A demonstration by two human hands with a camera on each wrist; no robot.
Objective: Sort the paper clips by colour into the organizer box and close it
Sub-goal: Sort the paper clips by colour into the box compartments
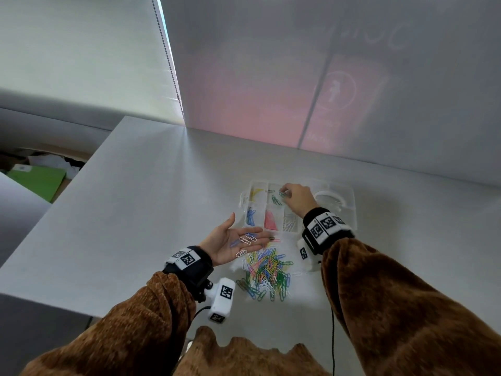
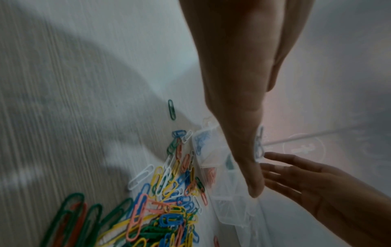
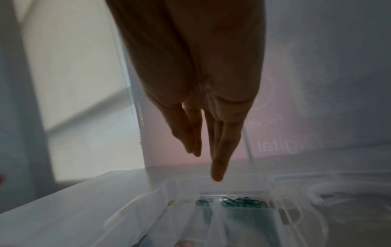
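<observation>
A clear organizer box (image 1: 272,183) stands open on the white table, its lid (image 1: 343,198) lying flat to the right. Its compartments hold yellow (image 1: 254,192), green (image 1: 276,200), blue (image 1: 250,216), pink (image 1: 270,220) and white clips (image 1: 289,223). My left hand (image 1: 238,240) lies palm up just in front of the box, fingers straight, carrying several white and blue clips (image 1: 248,238). My right hand (image 1: 295,198) hovers over the green compartment (image 3: 243,202), fingers hanging nearly straight (image 3: 217,167) with nothing between them. A mixed pile of clips (image 1: 267,275) lies near me.
One green clip (image 2: 171,109) lies apart from the pile (image 2: 169,200). The table (image 1: 162,199) ends at a drop on the left, with a green object (image 1: 35,183) on the floor beyond. A wall rises right behind the box.
</observation>
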